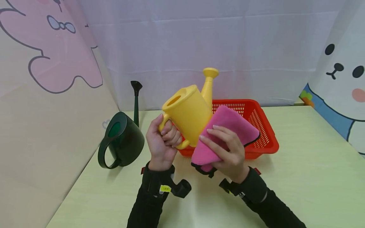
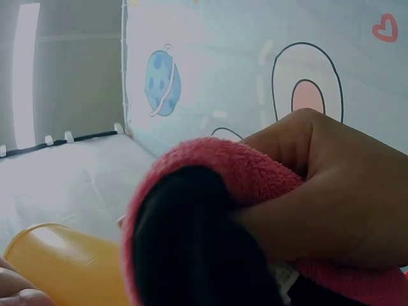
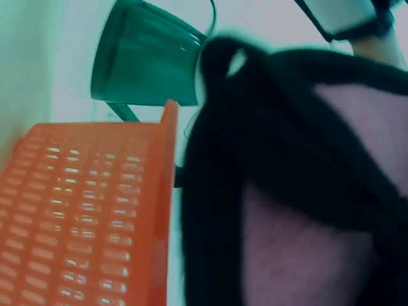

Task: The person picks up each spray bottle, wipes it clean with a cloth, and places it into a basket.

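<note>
My left hand (image 1: 163,142) grips the handle of a yellow watering can (image 1: 188,114), held up and tilted, its spout pointing up and away. A pink cloth (image 1: 232,123) with black edging is in my right hand (image 1: 231,152), thumb beneath and fingers spread over the top, and it lies against the can's lower right side. Up close in the left wrist view, the cloth (image 2: 236,162) folds over the right hand's thumb, with the yellow can (image 2: 70,261) behind it. Black edging and pink fabric of the cloth (image 3: 299,248) fill much of the right wrist view.
A red perforated basket (image 1: 263,126) stands on the pale table (image 1: 308,177) behind my hands. To the left is a dark green watering can (image 1: 129,142), its spout up near the back curtain (image 1: 182,47). A printed side wall (image 1: 57,133) borders the table at left.
</note>
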